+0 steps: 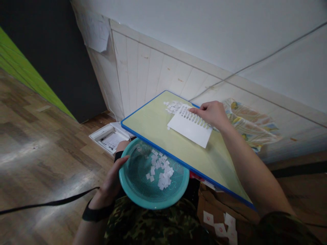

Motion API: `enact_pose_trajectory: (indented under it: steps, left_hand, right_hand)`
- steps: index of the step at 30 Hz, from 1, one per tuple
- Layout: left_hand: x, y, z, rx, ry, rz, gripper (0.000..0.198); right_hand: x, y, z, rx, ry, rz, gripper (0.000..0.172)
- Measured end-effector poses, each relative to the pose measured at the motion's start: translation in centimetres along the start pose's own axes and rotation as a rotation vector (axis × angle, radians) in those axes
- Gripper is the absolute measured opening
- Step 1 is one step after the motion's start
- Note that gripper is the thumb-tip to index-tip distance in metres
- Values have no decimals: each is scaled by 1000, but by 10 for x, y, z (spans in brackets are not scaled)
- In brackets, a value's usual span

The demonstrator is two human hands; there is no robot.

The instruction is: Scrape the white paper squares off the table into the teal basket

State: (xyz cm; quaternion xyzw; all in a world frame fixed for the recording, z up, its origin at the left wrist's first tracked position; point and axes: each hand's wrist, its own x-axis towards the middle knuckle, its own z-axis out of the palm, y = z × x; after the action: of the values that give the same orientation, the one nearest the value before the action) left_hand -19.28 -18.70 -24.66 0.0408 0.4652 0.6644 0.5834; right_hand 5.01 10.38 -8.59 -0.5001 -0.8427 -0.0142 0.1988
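My left hand point(114, 175) grips the rim of a teal plastic basket point(138, 194), its thumb over the edge. Small white paper squares point(165, 173) lie inside the basket, which sits under the near edge of a pale yellow tabletop point(148, 122) with a blue border. Over the table, my right hand point(213, 114) pinches a white sheet point(191, 131) by its upper edge. A row of slots runs along that edge of the sheet. Just beyond the sheet, a pile of white paper bits point(173, 106) rests on the tabletop, partly hidden by it.
An open white box point(109, 137) stands on the wooden floor point(46, 146) to the left. A cardboard box point(214, 207) with white cards is below the table at right. Patterned cloth point(252, 126) is by the panelled wall, and a cable point(255, 63) crosses the wall.
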Motion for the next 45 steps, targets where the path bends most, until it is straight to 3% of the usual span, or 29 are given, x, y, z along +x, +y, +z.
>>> enact_pose_trajectory:
  steps: [14, 17, 21, 29, 38, 42, 45]
  left_hand:
    - [2, -3, -3, 29, -16, 3, 26]
    - [1, -2, 0, 18, -17, -21, 22]
    - [-1, -3, 1, 20, -30, -47, 23]
    - [-2, -4, 3, 38, -25, -43, 28]
    - [-7, 2, 13, 23, -6, -40, 19]
    - [-7, 3, 11, 60, 61, -32, 19]
    - [-6, 2, 9, 50, 49, -42, 19]
  right_hand:
    - [-26, -2, -19, 70, -125, -66, 57]
    - [-25, -1, -22, 122, -191, -78, 47]
    - [-24, -11, -7, 286, -442, -128, 30]
    - [-21, -52, 44, 244, -718, -399, 33]
    - [-21, -80, 50, -18, -713, -619, 20]
    - [-23, -81, 49, -48, -719, -560, 15]
    - [-23, -71, 52, 10, -698, -513, 11]
